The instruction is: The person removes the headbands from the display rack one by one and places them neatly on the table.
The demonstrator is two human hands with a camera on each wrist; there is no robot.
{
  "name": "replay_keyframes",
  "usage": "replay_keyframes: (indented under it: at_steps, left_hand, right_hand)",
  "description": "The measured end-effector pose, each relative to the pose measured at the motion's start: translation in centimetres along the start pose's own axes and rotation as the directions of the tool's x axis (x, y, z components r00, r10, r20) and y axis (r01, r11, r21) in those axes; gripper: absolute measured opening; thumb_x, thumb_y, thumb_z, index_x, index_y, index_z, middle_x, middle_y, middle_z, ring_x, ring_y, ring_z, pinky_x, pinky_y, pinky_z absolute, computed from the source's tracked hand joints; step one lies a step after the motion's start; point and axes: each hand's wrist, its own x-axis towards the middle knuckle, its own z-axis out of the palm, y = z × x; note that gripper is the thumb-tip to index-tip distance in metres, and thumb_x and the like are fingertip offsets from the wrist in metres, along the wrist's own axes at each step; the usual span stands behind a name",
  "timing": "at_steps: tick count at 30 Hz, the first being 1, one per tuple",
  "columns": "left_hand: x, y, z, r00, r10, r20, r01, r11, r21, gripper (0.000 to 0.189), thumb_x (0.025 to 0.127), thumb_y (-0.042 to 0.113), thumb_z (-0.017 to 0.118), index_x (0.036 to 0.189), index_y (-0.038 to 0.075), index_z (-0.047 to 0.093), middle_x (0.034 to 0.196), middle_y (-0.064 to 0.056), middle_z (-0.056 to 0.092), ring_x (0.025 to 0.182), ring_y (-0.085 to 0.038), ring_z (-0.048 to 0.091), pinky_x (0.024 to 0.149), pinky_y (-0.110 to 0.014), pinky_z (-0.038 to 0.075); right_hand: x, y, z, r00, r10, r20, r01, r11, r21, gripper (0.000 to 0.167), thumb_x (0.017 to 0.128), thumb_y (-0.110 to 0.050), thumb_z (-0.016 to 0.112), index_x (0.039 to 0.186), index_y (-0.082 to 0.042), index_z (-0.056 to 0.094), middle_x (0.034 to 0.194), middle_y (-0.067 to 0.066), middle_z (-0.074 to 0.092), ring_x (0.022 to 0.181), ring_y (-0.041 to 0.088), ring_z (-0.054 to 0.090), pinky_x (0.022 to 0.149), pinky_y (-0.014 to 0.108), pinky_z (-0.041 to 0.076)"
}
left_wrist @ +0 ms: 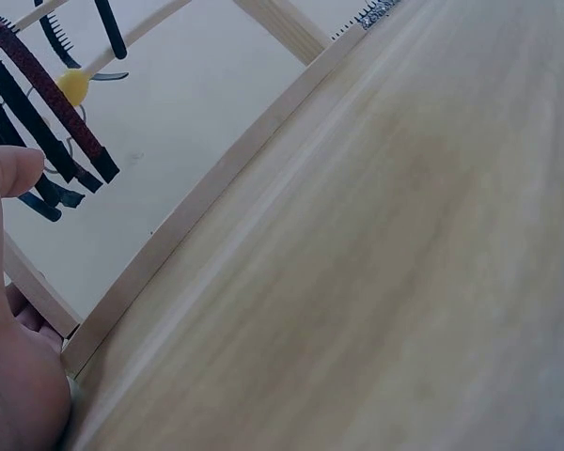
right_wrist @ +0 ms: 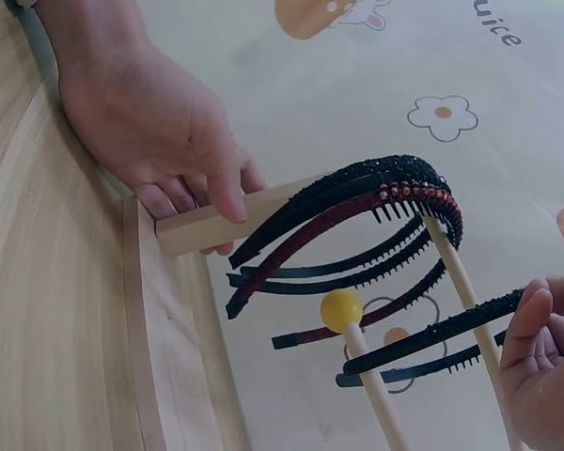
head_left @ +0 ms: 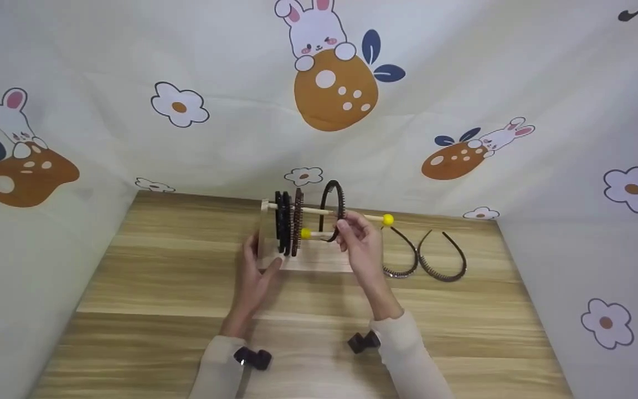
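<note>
My left hand [head_left: 253, 277] grips the end post [right_wrist: 249, 214] of a wooden stand [head_left: 308, 262], thumb in front and fingers behind. In my right hand [head_left: 362, 246], thumb and fingers pinch a black toothed headband [right_wrist: 432, 335] by its arch. The stand's upper rod [head_left: 371, 217] runs through that headband's loop. Several headbands, black ones and a dark red one [right_wrist: 305, 246], hang bunched on the same rod beside the left post. A second rod's yellow ball [right_wrist: 341, 310] points toward the bunch.
Two dark headbands, one [head_left: 402, 274] and another [head_left: 446, 278], lie on the wood-grain table [head_left: 175, 288] right of the stand. Another yellow ball [head_left: 388, 220] tips the upper rod. A patterned cloth [head_left: 230, 149] rises behind the table and along both sides.
</note>
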Motion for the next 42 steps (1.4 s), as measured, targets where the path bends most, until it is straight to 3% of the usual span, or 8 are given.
replay_keyframes:
  at_steps: [11,16,23,25,32,42]
  left_hand:
    - [-0.1,-0.1,0.0,1.000,-0.003,-0.004,0.003,1.000,-0.014,0.078,0.102,0.007,0.078,0.163,-0.006,0.032,0.165,-0.040,0.036,0.149,-0.058,0.044,0.124,-0.072,0.040]
    - [-0.1,0.0,0.0,1.000,-0.022,-0.003,0.022,1.000,-0.011,0.078,0.102,0.007,0.078,0.164,-0.004,0.032,0.165,-0.038,0.037,0.148,-0.057,0.046,0.119,-0.072,0.047]
    - [-0.1,0.0,0.0,1.000,-0.006,0.024,0.008,0.998,-0.057,0.076,0.104,0.000,0.072,0.165,-0.007,0.027,0.167,-0.039,0.034,0.153,-0.057,0.040,0.127,-0.072,0.036]
    - [0.0,0.0,0.0,1.000,-0.007,0.028,0.009,0.998,-0.066,0.076,0.105,0.001,0.072,0.166,-0.007,0.027,0.167,-0.038,0.034,0.152,-0.057,0.040,0.126,-0.072,0.039]
    - [-0.1,0.0,0.0,0.999,-0.025,0.025,0.027,0.998,-0.052,0.078,0.104,0.005,0.074,0.166,-0.005,0.027,0.170,-0.038,0.032,0.155,-0.057,0.038,0.120,-0.073,0.045]
    - [-0.1,0.0,0.0,0.999,-0.036,0.014,0.036,0.999,-0.008,0.080,0.105,0.013,0.077,0.167,-0.003,0.029,0.169,-0.036,0.034,0.152,-0.055,0.042,0.122,-0.072,0.044]
  right_hand:
    - [0.2,-0.6,-0.5,0.999,-0.043,0.000,0.043,0.999,-0.002,0.023,0.108,0.004,0.065,0.124,0.020,0.068,0.090,0.001,0.072,0.068,0.009,0.058,0.056,0.016,0.050]
    - [0.1,-1.0,-0.5,0.999,-0.032,-0.021,0.032,0.999,0.000,0.021,0.108,0.004,0.064,0.124,0.018,0.069,0.091,0.001,0.072,0.068,0.011,0.058,0.057,0.016,0.050]
    - [0.2,-1.1,-1.0,0.998,-0.064,-0.022,0.064,0.998,0.006,0.023,0.108,0.004,0.064,0.123,0.021,0.068,0.088,0.000,0.073,0.066,0.008,0.058,0.054,0.016,0.049]
    - [0.2,-1.2,-1.1,0.997,-0.070,-0.029,0.070,0.997,0.014,0.021,0.108,0.004,0.064,0.122,0.019,0.070,0.088,0.000,0.073,0.066,0.008,0.058,0.054,0.016,0.049]
    - [0.2,-1.4,-1.6,0.997,-0.057,-0.051,0.059,0.998,0.026,0.021,0.108,0.003,0.065,0.123,0.017,0.071,0.092,0.003,0.074,0.068,0.009,0.058,0.056,0.017,0.049]
    - [0.5,-1.7,-2.7,0.995,-0.033,-0.097,0.038,0.998,0.053,0.019,0.108,0.005,0.064,0.122,0.016,0.071,0.092,0.004,0.072,0.069,0.010,0.058,0.058,0.017,0.049]
